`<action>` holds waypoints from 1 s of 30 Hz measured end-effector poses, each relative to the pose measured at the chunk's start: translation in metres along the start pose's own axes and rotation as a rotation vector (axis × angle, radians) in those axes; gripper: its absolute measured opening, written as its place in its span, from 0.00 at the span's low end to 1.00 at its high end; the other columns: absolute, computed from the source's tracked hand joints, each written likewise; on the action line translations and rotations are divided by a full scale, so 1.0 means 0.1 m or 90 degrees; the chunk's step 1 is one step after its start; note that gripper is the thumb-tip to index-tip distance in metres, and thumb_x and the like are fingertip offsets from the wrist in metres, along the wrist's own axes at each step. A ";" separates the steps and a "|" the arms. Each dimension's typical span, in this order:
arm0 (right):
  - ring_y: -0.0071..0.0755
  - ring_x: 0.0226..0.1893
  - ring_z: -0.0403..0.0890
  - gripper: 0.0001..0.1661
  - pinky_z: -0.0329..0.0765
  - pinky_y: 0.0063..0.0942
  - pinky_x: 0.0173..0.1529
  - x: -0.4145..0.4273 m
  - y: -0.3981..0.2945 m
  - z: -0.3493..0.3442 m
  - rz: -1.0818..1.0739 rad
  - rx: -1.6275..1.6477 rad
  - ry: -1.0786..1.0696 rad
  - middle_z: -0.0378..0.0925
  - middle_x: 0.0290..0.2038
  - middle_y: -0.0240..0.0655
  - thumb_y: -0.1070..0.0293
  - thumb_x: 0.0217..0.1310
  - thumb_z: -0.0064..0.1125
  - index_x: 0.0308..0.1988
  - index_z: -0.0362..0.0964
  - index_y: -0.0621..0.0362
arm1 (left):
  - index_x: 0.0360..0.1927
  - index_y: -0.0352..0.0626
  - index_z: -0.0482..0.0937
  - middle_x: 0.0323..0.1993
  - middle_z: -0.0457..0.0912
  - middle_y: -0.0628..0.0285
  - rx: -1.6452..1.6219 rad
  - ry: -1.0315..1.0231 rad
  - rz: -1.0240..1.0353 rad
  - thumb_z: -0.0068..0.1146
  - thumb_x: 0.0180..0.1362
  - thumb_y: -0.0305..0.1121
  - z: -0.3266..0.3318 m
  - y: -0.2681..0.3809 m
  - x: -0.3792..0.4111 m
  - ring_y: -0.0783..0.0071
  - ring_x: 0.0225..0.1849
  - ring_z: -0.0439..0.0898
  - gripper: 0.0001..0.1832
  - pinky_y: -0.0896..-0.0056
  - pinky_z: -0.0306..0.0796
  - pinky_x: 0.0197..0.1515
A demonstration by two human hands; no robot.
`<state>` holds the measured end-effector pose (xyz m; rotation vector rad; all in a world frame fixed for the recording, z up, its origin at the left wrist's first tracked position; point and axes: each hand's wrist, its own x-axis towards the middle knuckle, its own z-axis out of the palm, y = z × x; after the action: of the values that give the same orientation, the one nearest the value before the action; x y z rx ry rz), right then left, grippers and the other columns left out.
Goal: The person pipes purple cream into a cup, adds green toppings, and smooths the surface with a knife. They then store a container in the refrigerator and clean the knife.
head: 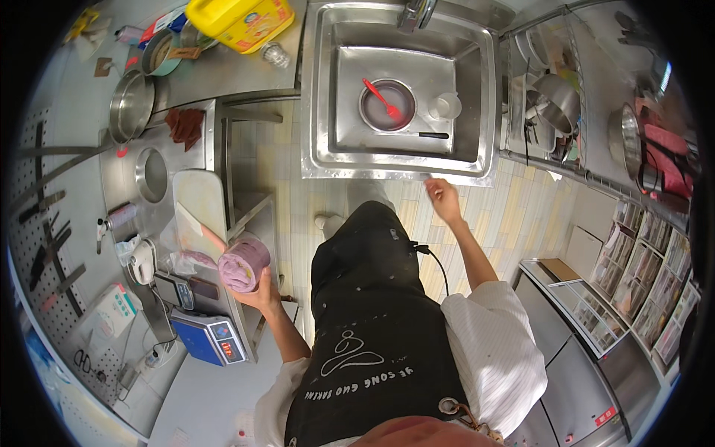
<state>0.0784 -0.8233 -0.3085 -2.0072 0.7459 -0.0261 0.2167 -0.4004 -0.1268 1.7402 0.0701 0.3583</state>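
My left hand (pixel 260 293) grips a clear cup-like container (pixel 244 265) filled with a purple, creamy mass, held beside the steel worktop. A white scraper or bag tip (pixel 190 220) lies by a pale cutting board (pixel 198 193) just beyond it. My right hand (pixel 442 195) has its fingers curled near the front rim of the steel sink (pixel 399 167); whether it holds anything is unclear. Inside the sink, a red brush or spatula (pixel 380 98) rests in a round pan (pixel 410 114) of liquid. Close by are a translucent cup (pixel 445 106) and a dark-handled knife or spatula (pixel 433 135).
A blue scale (pixel 198 338) and a white hand mixer (pixel 142 262) occupy the left side. Ahead on the left counter stands a yellow jug (pixel 240 22). Wire shelving (pixel 578 84) with bowls borders the sink's right. A black cable (pixel 438 260) hangs beside my apron.
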 end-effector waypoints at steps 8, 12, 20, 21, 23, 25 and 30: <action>0.47 0.41 0.83 0.11 0.82 0.40 0.42 2.23 0.71 0.08 -0.090 -0.597 -0.238 0.79 0.42 0.41 0.68 0.58 0.55 0.42 0.77 0.55 | 0.65 0.30 0.57 0.59 0.70 0.45 0.110 -0.042 -0.017 0.79 0.39 0.43 0.73 0.34 0.03 0.50 0.62 0.70 0.54 0.52 0.62 0.66; 0.38 0.40 0.86 0.10 0.83 0.38 0.39 2.53 1.24 0.48 -0.179 -0.772 -0.378 0.82 0.41 0.39 0.69 0.61 0.51 0.37 0.80 0.52 | 0.64 0.30 0.59 0.61 0.69 0.46 0.172 -0.053 -0.029 0.79 0.39 0.39 0.71 0.32 0.01 0.56 0.60 0.72 0.52 0.55 0.63 0.66; 0.38 0.43 0.84 0.09 0.83 0.37 0.42 2.41 1.34 0.50 -0.196 -0.765 -0.453 0.82 0.41 0.37 0.67 0.55 0.58 0.37 0.81 0.53 | 0.64 0.28 0.61 0.60 0.71 0.45 0.236 -0.070 -0.052 0.79 0.39 0.42 0.94 0.42 0.02 0.55 0.61 0.72 0.52 0.57 0.62 0.66; 0.37 0.44 0.84 0.09 0.83 0.37 0.43 2.34 1.22 0.44 -0.205 -0.761 -0.460 0.81 0.41 0.37 0.66 0.54 0.59 0.37 0.81 0.53 | 0.63 0.28 0.61 0.59 0.71 0.45 0.240 -0.087 -0.048 0.80 0.39 0.43 0.96 0.45 0.06 0.55 0.61 0.72 0.52 0.57 0.62 0.66; 0.39 0.44 0.82 0.09 0.82 0.38 0.43 2.22 0.88 0.25 -0.272 -0.653 -0.410 0.79 0.38 0.35 0.65 0.52 0.60 0.35 0.80 0.54 | 0.63 0.28 0.61 0.59 0.72 0.45 0.245 -0.115 -0.047 0.80 0.39 0.43 0.96 0.47 0.10 0.55 0.61 0.72 0.52 0.58 0.62 0.65; 0.41 0.43 0.81 0.09 0.82 0.38 0.43 2.10 0.48 0.01 -0.301 -0.583 -0.380 0.78 0.37 0.35 0.64 0.52 0.60 0.34 0.80 0.54 | 0.62 0.28 0.63 0.58 0.72 0.45 0.235 -0.135 -0.007 0.79 0.39 0.43 0.99 0.49 0.18 0.55 0.60 0.72 0.50 0.58 0.61 0.65; 0.47 0.41 0.79 0.09 0.78 0.43 0.43 2.44 -0.55 -0.51 -0.302 -0.322 -0.230 0.76 0.38 0.40 0.62 0.57 0.62 0.36 0.80 0.55 | 0.61 0.29 0.64 0.57 0.73 0.45 0.211 -0.140 0.019 0.79 0.40 0.42 0.97 0.60 0.22 0.56 0.59 0.72 0.48 0.58 0.61 0.65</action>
<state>0.2877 -0.9688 -0.3047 -2.5347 0.0286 0.2646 0.2547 -0.4992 -0.0794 2.1003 -0.0593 0.1809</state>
